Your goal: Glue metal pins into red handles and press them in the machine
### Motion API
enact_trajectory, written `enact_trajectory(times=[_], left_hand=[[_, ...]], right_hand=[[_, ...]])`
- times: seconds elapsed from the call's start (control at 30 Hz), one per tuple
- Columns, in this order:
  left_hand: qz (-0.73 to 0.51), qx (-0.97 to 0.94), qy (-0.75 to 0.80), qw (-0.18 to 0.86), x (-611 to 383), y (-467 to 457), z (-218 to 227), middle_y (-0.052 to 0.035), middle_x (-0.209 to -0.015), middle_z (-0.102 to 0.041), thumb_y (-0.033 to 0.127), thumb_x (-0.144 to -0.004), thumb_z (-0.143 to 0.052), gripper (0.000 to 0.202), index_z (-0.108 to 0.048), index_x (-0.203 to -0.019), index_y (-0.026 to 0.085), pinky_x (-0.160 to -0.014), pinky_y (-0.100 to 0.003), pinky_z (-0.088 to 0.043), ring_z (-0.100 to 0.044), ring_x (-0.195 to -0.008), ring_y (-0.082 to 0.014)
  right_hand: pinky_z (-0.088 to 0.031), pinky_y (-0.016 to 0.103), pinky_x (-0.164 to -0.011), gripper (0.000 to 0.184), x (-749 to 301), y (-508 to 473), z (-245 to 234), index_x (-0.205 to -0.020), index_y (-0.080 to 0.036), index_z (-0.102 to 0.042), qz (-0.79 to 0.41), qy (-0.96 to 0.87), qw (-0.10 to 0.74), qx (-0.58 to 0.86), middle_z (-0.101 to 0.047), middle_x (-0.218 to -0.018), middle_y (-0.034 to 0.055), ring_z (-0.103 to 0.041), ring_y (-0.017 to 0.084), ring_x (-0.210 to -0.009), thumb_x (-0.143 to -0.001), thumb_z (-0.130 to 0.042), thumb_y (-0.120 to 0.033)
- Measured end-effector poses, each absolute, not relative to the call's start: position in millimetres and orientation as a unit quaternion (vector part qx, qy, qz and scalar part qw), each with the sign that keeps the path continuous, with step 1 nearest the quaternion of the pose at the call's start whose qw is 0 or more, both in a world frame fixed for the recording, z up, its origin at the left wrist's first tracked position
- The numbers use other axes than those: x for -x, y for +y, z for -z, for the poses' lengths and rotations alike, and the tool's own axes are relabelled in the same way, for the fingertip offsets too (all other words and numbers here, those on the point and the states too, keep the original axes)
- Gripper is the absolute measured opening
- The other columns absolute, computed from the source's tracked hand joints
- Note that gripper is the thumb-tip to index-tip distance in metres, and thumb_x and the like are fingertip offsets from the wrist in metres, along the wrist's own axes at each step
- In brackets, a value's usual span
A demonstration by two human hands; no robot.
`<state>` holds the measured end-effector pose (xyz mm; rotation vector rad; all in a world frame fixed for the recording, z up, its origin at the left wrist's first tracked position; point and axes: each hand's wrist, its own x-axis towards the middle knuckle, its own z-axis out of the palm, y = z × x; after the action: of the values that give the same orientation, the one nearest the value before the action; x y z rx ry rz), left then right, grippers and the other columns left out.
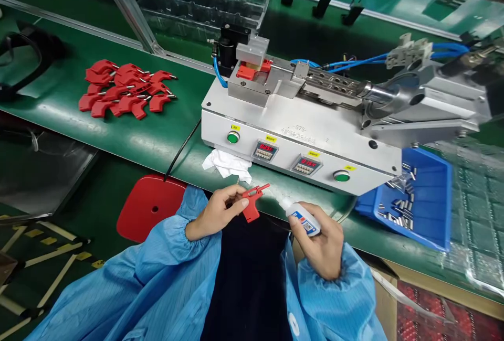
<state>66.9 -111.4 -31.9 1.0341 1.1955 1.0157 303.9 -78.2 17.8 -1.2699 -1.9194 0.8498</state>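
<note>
My left hand (220, 211) is closed on a red plastic handle-shaped part (252, 209), which has a thin red stem pointing up and to the right. Fingers of my right hand (321, 241) wrap round a small white squeeze bottle (302, 217) with a blue and red label. Its nozzle points up and left towards the red part, a short gap away. Beyond my hands stands a metal bench machine (299, 136). Another red part (246, 72) sits in the fixture at its left end.
A pile of red parts with metal pins (126, 89) lies on the green bench at left. At right, a blue bin (433, 199) holds small metal cylinders. A white cloth (228, 164) lies before the machine; a red stool (147, 207) stands below left.
</note>
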Motion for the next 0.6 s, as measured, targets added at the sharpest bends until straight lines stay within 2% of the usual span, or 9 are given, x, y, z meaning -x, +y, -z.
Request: enact_trajectory(times=[0.23,0.43,0.6], left_hand=[[-0.424,-0.448,0.518,0.593,-66.3,-113.3,34.3,0.0005,-0.073,-0.059,0.038,-0.097,-0.065,0.026,-0.071,-0.098,0.013,-0.061,-0.021,-0.039,-0.048,-0.064,-0.0091],[-0.426,-0.446,0.522,0.589,-65.1,-113.2,34.4,0.0008,-0.073,-0.056,0.040,-0.097,-0.066,0.027,-0.071,-0.098,0.014,-0.061,-0.021,-0.041,-0.048,-0.065,-0.0096],[-0.423,-0.446,0.517,0.595,-64.8,-111.4,34.1,0.0007,-0.073,-0.058,0.039,-0.096,-0.067,0.026,-0.071,-0.101,0.014,-0.061,-0.021,-0.042,-0.050,-0.065,-0.0098]], right_hand=[[-0.040,0.021,-0.047,0.012,-298.6,-78.0,-11.0,-0.092,-0.017,-0.067,-0.322,-0.724,0.331,0.512,-0.066,-0.070,-0.0002,-0.050,0.008,-0.050,-0.095,-0.066,-0.029],[-0.042,0.021,-0.048,0.017,-298.8,-78.0,-13.1,-0.091,-0.017,-0.068,-0.319,-0.719,0.321,0.528,-0.066,-0.070,0.0003,-0.051,0.009,-0.051,-0.095,-0.067,-0.034],[-0.043,0.021,-0.049,0.014,-297.9,-76.1,-10.9,-0.092,-0.017,-0.068,-0.319,-0.722,0.330,0.518,-0.068,-0.073,0.0007,-0.052,0.008,-0.052,-0.095,-0.067,-0.030]])
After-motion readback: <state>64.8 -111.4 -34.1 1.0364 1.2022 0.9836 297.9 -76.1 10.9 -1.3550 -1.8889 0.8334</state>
